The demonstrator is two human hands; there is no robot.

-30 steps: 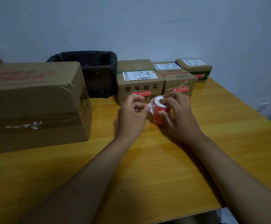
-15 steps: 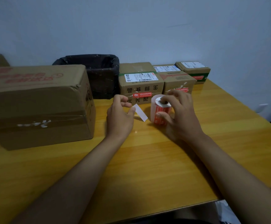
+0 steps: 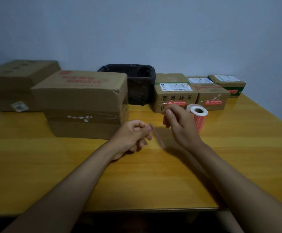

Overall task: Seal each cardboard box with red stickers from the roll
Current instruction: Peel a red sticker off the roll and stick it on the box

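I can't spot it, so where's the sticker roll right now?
The sticker roll stands on end on the table, right of centre, just behind the right hand and in front of the small boxes.

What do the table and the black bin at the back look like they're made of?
Table: yellow wood or wood-look laminate with visible grain and a glossy sheen; which one is unclear. Black bin: covered by a thin, crinkled, shiny plastic liner; the bin beneath is hidden.

Dim, bluish light; soft glare on the glossy yellow wooden counter (image 3: 237, 140) right of the fingers (image 3: 147, 132); motion-blurred strip beside them; wide-angle bending at the edges
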